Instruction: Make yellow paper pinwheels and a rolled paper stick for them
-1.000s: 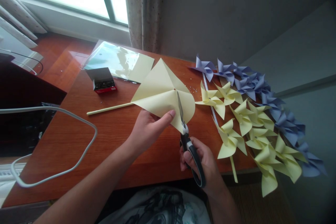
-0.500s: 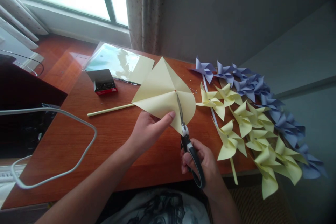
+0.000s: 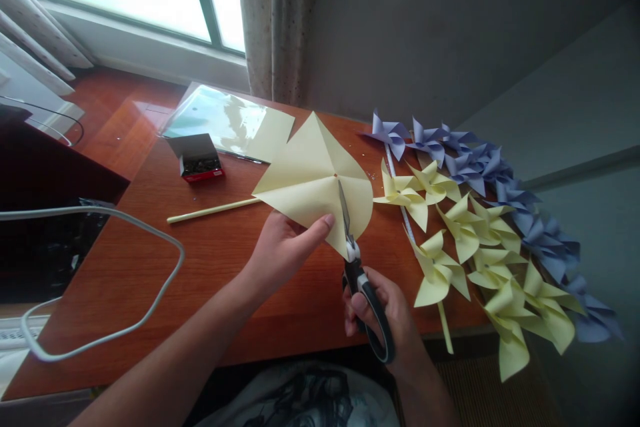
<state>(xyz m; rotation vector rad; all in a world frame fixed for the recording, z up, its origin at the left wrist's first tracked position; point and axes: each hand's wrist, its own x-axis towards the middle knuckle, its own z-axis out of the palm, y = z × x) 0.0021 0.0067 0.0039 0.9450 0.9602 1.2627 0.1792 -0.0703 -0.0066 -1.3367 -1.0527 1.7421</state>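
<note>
— Over the bench [image 3: 150,267]?
— Yellow paper sheet [image 3: 310,173] held up, pinched at near edge by left hand [image 3: 280,250], forearm stretched forward.
— And right hand [image 3: 387,313]?
— Clenched through scissors [image 3: 357,267] handles, blades closed into the sheet's lower corner.

- Left hand [image 3: 280,250]: bare, no glove, ring or watch showing; the forearm is bare along its whole visible length, with no sleeve.
- Right hand [image 3: 387,313]: bare as well, wrist uncovered, no bracelet or band.
- Fingers [image 3: 327,220]: short, plain nails without polish.
- Lap: a white garment [image 3: 300,397] with a dark grey printed pattern.
</note>
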